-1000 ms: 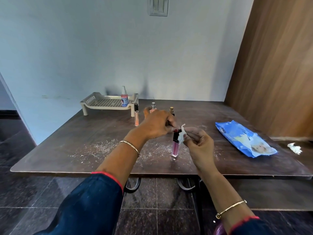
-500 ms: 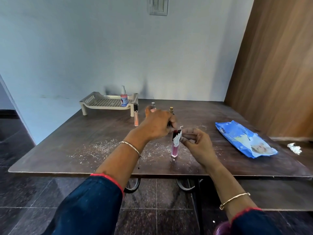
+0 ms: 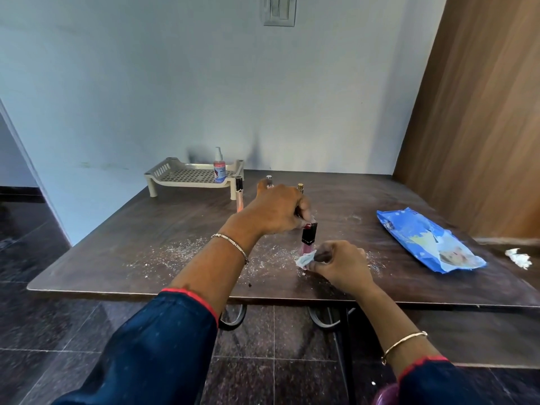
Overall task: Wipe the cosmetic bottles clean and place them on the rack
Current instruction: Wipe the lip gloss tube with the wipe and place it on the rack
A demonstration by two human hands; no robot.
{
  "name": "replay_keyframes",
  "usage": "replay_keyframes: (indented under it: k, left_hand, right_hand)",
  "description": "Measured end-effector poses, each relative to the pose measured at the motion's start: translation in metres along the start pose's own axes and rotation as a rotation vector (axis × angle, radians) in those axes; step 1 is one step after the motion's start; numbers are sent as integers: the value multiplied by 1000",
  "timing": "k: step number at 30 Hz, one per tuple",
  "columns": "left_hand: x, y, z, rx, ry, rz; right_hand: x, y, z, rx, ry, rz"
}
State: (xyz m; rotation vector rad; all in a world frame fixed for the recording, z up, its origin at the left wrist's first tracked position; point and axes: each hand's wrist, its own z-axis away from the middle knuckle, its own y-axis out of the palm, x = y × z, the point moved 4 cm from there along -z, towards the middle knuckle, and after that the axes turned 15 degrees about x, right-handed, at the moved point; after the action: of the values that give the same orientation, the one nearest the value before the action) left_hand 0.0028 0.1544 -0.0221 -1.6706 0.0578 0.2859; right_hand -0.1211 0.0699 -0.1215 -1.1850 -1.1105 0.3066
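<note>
A pink lip gloss tube with a black cap (image 3: 308,236) stands upright on the dark table (image 3: 146,229). My left hand (image 3: 274,209) pinches the top of its cap from above. My right hand (image 3: 339,264) presses a small white wipe (image 3: 305,259) against the tube's lower part. A beige slatted rack (image 3: 187,175) sits at the far left corner, with a pink pump bottle (image 3: 219,168) standing on it. Three other slim tubes stand behind my left hand: a peach one (image 3: 239,194), a silver-capped one (image 3: 269,181) and a gold-capped one (image 3: 301,187).
White powder is scattered over the table around the tube. A blue wet-wipe packet (image 3: 426,241) lies to the right, and a crumpled used wipe (image 3: 518,257) lies near the right edge. A wooden panel stands at the right; the wall is behind.
My right hand has slid the wipe down from the tube's cap to its lower part near the table. My left hand has kept hold of the cap.
</note>
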Motion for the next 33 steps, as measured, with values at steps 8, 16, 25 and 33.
replay_keyframes:
  k: [8,16,25,33]
  left_hand:
    - [-5,2,2,-86,-15,47]
    - [-4,3,2,-58,12,136]
    - [4,2,5,40,20,219]
    - [0,2,-1,66,82,133]
  right_hand:
    - [1,-1,-2,85,-155,-461]
    - [10,-20,3,-73,-276,-790]
    - [-3,1,-4,-19,-146,-574]
    - [-11,9,8,-63,-39,-128]
